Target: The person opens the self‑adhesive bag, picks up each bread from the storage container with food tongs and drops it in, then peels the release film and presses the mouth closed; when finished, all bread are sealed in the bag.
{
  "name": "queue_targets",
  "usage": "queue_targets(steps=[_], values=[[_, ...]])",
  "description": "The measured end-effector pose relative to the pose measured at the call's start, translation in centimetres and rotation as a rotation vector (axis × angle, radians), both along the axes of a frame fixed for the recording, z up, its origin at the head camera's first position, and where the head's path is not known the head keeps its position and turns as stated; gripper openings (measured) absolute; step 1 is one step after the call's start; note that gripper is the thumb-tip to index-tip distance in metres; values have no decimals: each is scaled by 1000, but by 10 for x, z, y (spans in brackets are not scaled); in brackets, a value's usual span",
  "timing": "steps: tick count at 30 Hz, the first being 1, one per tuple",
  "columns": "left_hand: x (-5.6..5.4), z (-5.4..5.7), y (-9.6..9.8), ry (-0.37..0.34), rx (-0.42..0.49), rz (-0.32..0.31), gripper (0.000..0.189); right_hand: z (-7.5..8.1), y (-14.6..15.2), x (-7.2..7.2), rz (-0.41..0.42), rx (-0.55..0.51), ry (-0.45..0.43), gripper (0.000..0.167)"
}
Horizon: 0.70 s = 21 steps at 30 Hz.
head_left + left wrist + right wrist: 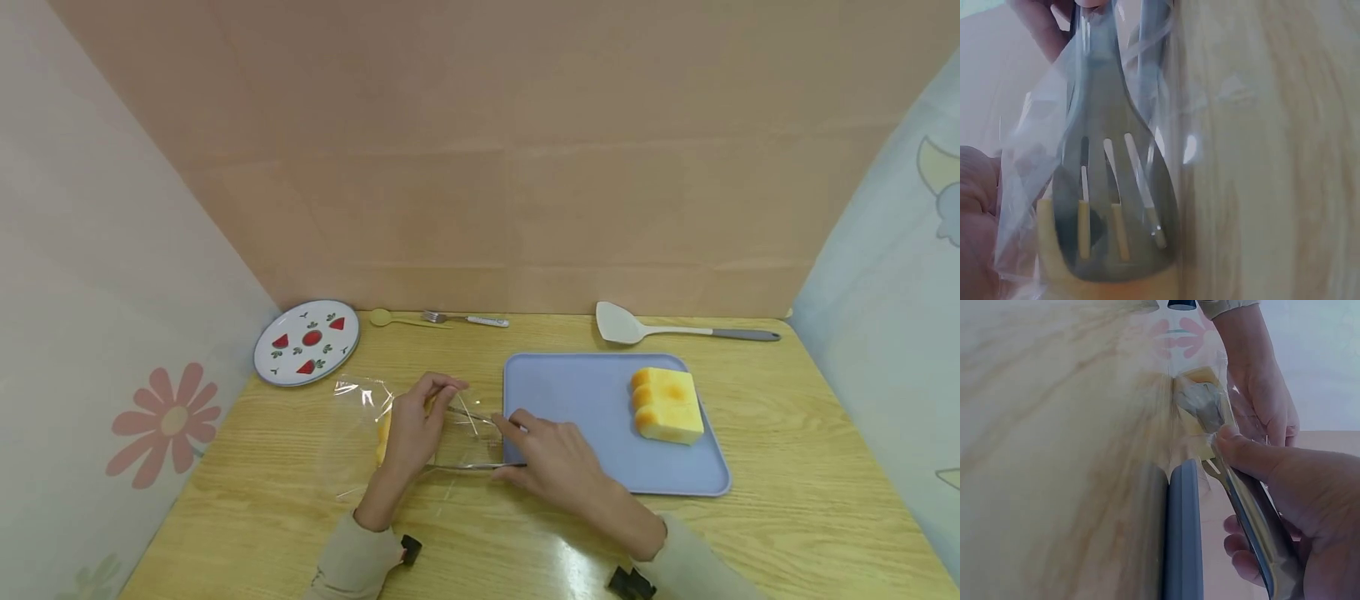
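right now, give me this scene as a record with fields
left hand: pinches thin clear plastic bag
right hand: grips grey slotted tongs
tongs head: in the bag, beside golden bread; contact unclear
pale blue rectangular tray: holds blocky yellow loaf
wooden table's back: round white fruit-patterned plate, yellow spoon, metal fork with white handle, white spatula with grey handle

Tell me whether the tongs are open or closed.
Open: in the head view, the tongs have their two arms apart. Whether they pinch the bread by the left hand, I cannot tell.
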<state>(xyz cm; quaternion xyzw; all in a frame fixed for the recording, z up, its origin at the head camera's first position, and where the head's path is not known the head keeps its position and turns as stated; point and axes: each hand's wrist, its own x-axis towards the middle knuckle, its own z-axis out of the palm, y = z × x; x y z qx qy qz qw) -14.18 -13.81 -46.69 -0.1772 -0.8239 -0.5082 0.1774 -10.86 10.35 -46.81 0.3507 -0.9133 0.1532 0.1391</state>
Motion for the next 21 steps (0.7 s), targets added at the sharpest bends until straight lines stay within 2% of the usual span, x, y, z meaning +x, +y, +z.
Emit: queue_targets(steps=[3,7,10,12,13,17,21], values=[[2,1,2,-15,15,-10,5,0,0,0,0,-3,12,73],[3,-1,5,8,-22,-30,5,1,-2,-1,-4,-7,-16,72],[2,-3,6,21,-52,-11,5,0,-4,-1,-2,-3,-57,70],[1,-5,6,14,-53,14,5,0,-4,-1,-2,6,-77,70],[3,-2,6,-4,-58,27,5,-1,-4,-1,-2,11,-83,70],[1,-4,2,-35,-63,50,5,-3,-3,-1,-7,16,-75,74],[0,-1,-2,-40,-63,51,5,-3,-1,-3,-8,13,-80,79]])
